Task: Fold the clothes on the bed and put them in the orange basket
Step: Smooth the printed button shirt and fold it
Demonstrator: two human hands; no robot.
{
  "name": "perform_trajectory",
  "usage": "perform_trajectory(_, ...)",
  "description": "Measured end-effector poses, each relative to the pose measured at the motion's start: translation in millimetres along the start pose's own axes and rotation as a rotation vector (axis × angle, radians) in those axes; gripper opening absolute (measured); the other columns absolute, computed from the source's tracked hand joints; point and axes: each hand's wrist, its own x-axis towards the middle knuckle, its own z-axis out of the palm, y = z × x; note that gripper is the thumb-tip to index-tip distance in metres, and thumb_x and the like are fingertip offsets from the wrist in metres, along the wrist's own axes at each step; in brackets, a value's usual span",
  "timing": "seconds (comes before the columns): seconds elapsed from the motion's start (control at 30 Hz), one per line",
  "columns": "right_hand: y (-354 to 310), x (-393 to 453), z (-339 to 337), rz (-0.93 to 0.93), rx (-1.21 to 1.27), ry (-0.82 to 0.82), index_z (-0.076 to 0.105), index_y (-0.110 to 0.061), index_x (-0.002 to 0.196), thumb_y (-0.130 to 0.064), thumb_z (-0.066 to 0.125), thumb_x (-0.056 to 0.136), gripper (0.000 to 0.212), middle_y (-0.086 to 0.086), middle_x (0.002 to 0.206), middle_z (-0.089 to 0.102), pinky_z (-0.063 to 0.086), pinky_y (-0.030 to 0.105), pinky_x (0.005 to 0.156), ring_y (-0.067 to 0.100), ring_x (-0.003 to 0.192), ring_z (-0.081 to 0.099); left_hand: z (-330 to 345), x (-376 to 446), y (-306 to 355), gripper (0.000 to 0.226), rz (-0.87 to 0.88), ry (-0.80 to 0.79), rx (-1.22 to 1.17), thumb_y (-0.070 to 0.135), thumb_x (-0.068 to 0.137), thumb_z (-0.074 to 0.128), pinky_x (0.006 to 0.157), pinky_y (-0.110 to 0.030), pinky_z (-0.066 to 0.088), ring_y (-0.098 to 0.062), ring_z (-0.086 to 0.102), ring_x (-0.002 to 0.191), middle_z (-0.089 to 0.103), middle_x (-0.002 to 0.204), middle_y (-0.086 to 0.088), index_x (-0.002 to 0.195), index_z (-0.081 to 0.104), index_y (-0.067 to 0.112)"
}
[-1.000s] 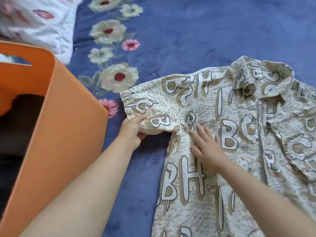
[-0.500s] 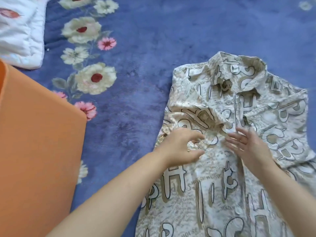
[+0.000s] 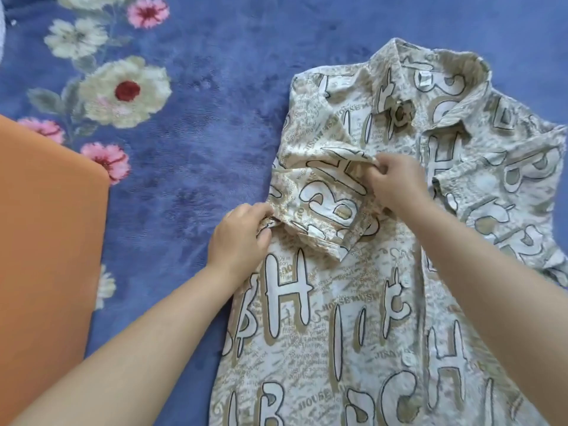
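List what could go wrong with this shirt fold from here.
1. The left sleeve, folded across the shirt, lies bunched and creased; pressed flat like this, the wrinkles may set in.
2. The left hand and right hand only pinch its edges, so the sleeve could spring back on release.
3. The right sleeve also lies folded in, so the stacked layers may make a lumpy bundle for the orange basket.

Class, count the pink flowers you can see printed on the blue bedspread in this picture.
3. One pink flower at the top edge, one just above the orange basket, one beside the basket's corner. Others may be hidden under the basket or shirt.
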Motion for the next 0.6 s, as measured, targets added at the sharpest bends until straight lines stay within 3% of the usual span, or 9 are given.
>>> perform_trajectory(0.1,7,7,-19,0.021,-0.017,-0.034,0.057,-0.003,0.069,-0.011,0.049,0.093,0.027,0.004,0.057,0.044,0.027,0.024,0.046,0.016,0.048,0.035,1,3,-9,0.036,0.053,0.017,-0.076,0.02,0.069,0.042,0.07,-0.033,0.042,-0.029,0.056,0.087,0.061,0.088,-0.012,0.096,0.065,0.014)
perform_trajectory(0.2,8,5,-25,-0.012,-0.348,-0.157,0.053,-0.009,0.07,-0.01,0.048,0.093,0.024,0.003,0.063,0.049,0.031,0.024,0.047,0.018,0.054,0.043,7,3,-20,0.021,0.156,0.024,-0.046,0.023,0.07,0.033,0.062,-0.035,0.047,-0.027,0.056,0.075,0.059,0.078,-0.009,0.086,0.046,0.026)
perform_trajectory(0.27,0,3,-28,-0.044,-0.468,-0.184,0.057,-0.008,0.085,-0.006,0.05,0.087,0.008,0.006,0.083,0.057,0.042,0.028,0.059,0.026,0.077,0.053,8,2,-23,0.022,0.144,-0.029,-0.062,0.026,0.068,0.03,0.06,-0.036,0.047,-0.029,0.057,0.074,0.057,0.078,-0.007,0.087,0.042,0.025)
perform_trajectory(0.3,-7,4,-28,-0.075,-0.481,-0.177,0.059,-0.008,0.101,-0.005,0.052,0.084,0.019,0.009,0.101,0.059,0.047,0.032,0.075,0.027,0.094,0.054,8,3,-23,0.024,0.139,-0.04,-0.08,0.028,0.067,0.03,0.061,-0.034,0.044,-0.028,0.056,0.074,0.056,0.078,-0.005,0.086,0.045,0.025)
perform_trajectory(0.33,-16,6,-29,-0.106,-0.453,-0.179,0.056,-0.008,0.117,-0.007,0.053,0.082,0.035,0.01,0.117,0.055,0.045,0.036,0.089,0.026,0.108,0.051,8,4,-23,0.027,0.136,-0.044,-0.099,0.032,0.066,0.03,0.063,-0.03,0.04,-0.027,0.054,0.074,0.054,0.077,-0.003,0.083,0.051,0.025)
perform_trajectory(0.4,-40,11,-29,-0.157,-0.262,-0.155,0.047,-0.008,0.13,-0.012,0.053,0.087,0.044,0.008,0.131,0.049,0.039,0.036,0.1,0.021,0.119,0.046,4,7,-21,0.038,0.069,-0.071,-0.197,0.044,0.063,0.032,0.063,-0.025,0.03,-0.013,0.048,0.072,0.049,0.072,0.008,0.076,0.059,0.021)
perform_trajectory(0.5,-83,28,-20,-0.221,-0.005,-0.135,0.038,-0.009,0.136,-0.031,0.048,0.094,0.049,0.007,0.129,0.052,0.044,0.03,0.093,0.014,0.109,0.051,-2,19,-23,0.025,-0.093,-0.179,-0.421,0.047,0.075,0.051,0.055,-0.015,0.03,0.002,0.046,0.055,0.05,0.051,0.012,0.06,0.05,0.027)
perform_trajectory(0.6,-118,58,-1,-0.243,-0.124,-0.116,0.026,-0.01,0.142,-0.041,0.045,0.094,0.06,0.011,0.126,0.052,0.044,0.034,0.089,0.024,0.109,0.053,-5,32,-33,0.039,-0.171,-0.239,-0.5,0.028,0.082,0.068,0.051,-0.017,0.029,-0.001,0.039,0.042,0.041,0.044,0.008,0.055,0.042,0.021)
